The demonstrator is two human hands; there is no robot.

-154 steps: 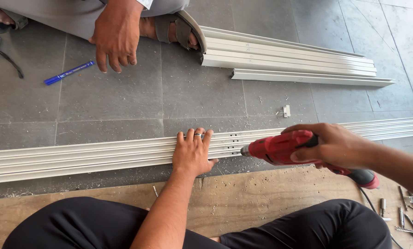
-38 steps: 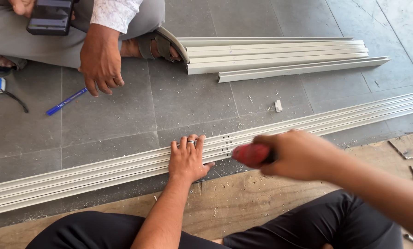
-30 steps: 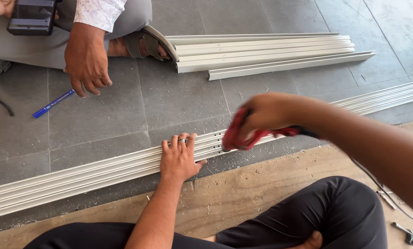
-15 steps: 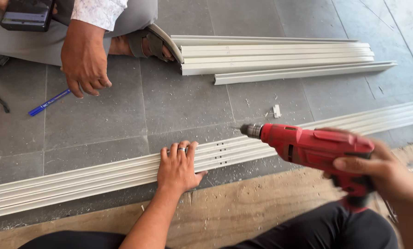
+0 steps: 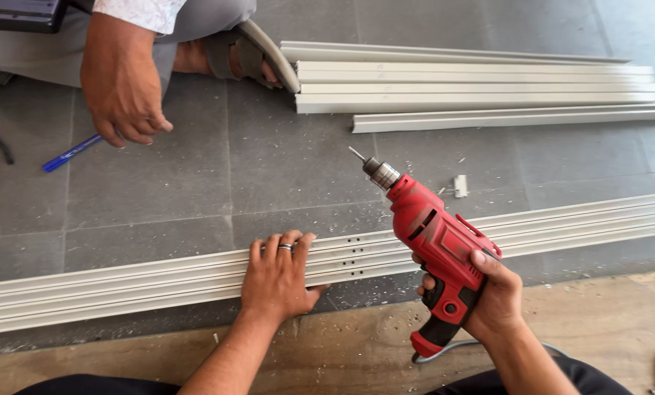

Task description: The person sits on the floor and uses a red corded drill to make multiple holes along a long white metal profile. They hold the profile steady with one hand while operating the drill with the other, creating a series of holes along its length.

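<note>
1. Nearest to me, my dark trouser legs (image 5: 86,384) sit at the bottom edge, resting on a wooden board (image 5: 342,351) strewn with pale shavings.
2. My right hand (image 5: 492,300) is clenched around the grip of a red power drill (image 5: 433,245), held up off the floor; its bit (image 5: 357,153) points up and to the far left, clear of everything.
3. A grey cord (image 5: 474,344) curls out from the bottom of the drill handle, just beside my wrist.
4. My left hand (image 5: 280,278) lies flat, fingers (image 5: 272,249) spread and released, pressing on the long aluminium rail (image 5: 122,281) that runs left to right across the floor. A ring sits on one finger.
5. Just right of that hand, a cluster of small drilled holes (image 5: 353,252) shows in the rail.
6. Beyond the rail, on the grey tiled floor (image 5: 283,168), a small white offcut (image 5: 460,185) lies near the drill.
7. Farther off on the right, a stack of aluminium profiles (image 5: 481,84) lies well apart from the rail.
8. Far left, another person's hand (image 5: 122,84) hangs down near a blue pen (image 5: 71,152), and a sandalled foot (image 5: 251,55) touches the end of the stack.
</note>
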